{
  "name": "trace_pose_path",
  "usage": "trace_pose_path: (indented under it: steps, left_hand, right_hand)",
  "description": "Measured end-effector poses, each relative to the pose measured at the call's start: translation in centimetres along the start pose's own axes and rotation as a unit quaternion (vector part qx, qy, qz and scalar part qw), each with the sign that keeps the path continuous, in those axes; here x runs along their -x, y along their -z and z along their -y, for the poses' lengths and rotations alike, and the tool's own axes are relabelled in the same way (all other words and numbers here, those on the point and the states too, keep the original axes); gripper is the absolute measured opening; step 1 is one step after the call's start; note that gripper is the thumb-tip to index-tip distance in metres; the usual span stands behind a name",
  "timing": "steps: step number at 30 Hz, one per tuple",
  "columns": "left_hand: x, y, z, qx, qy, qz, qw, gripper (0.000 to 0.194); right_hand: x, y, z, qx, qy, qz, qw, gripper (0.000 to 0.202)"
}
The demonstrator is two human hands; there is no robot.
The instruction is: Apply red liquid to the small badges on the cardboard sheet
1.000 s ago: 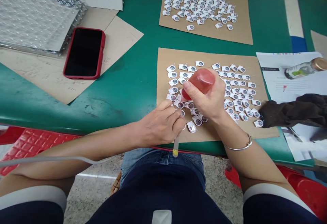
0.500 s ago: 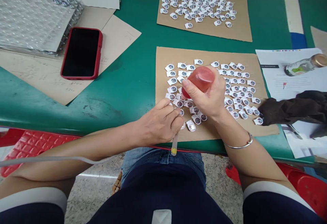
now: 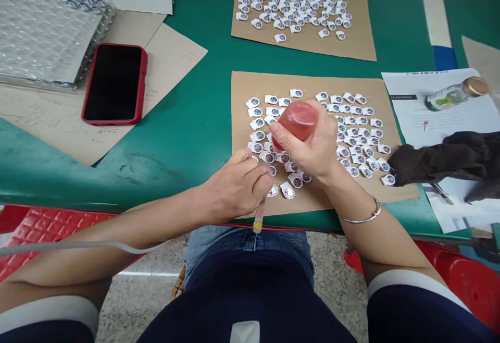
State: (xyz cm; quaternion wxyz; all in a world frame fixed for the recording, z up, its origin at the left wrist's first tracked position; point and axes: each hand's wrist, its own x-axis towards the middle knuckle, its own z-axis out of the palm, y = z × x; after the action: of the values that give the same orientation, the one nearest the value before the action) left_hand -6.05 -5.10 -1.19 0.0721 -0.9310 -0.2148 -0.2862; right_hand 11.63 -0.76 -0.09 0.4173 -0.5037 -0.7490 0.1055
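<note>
My right hand [image 3: 318, 147] is closed around a squeeze bottle [image 3: 299, 119] of red liquid, tipped with its base up and its nozzle end down to the left. My left hand [image 3: 240, 186], fingers pinched together, grips a slim translucent stick [image 3: 258, 215] with a yellow end that points toward me. Both hands are over a brown cardboard sheet [image 3: 322, 199] covered with many small white tabs with round dark printed faces. A tab [image 3: 287, 191] lies just right of my left hand. Whether my left fingertips also touch a tab is hidden.
A second cardboard sheet [image 3: 304, 48] with similar tabs lies farther back. On the left are a red-cased phone [image 3: 114, 83] and bubble wrap [image 3: 42, 30]. To the right, a small glass jar [image 3: 449, 95] and dark cloth [image 3: 437, 160] rest on printed paper [image 3: 406, 113].
The whole view has shifted slightly, so the table's contents sit a little farther left. Both hands keep their grips, and the bottle stays tipped close by my left fingers.
</note>
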Motion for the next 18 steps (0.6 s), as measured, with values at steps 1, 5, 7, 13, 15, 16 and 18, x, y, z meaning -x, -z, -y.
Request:
trace_pose_path:
  steps: [1,5,7,13,15,16,18]
  left_hand:
    - [0.00,0.04,0.04,0.006,0.000,0.003,1.000,0.024]
    - [-0.02,0.08,0.11,0.021,0.000,0.006,1.000,0.024]
    - [-0.04,0.08,0.11,0.026,0.002,0.006,1.000,0.023]
    - [-0.03,0.25,0.12,0.042,0.008,0.013,0.999,0.026]
    - [0.02,0.29,0.14,0.042,0.009,0.015,0.999,0.026]
    - [0.04,0.29,0.15,0.042,0.008,0.015,0.999,0.026]
    - [0.05,0.29,0.17,0.044,0.007,0.022,0.999,0.027]
  right_hand:
    - [0.01,0.01,0.01,0.003,0.001,0.000,1.000,0.032]
    - [0.02,0.04,0.04,0.014,0.005,0.002,1.000,0.031]
    - [0.03,0.04,0.03,0.015,0.011,-0.001,1.000,0.031]
    - [0.02,0.05,0.05,0.018,0.005,-0.001,1.000,0.033]
    - [0.02,0.10,0.10,0.016,0.001,0.003,1.000,0.032]
    - [0.02,0.13,0.12,0.016,-0.001,0.004,1.000,0.032]
    - [0.02,0.17,0.15,0.018,0.001,0.006,1.000,0.032]
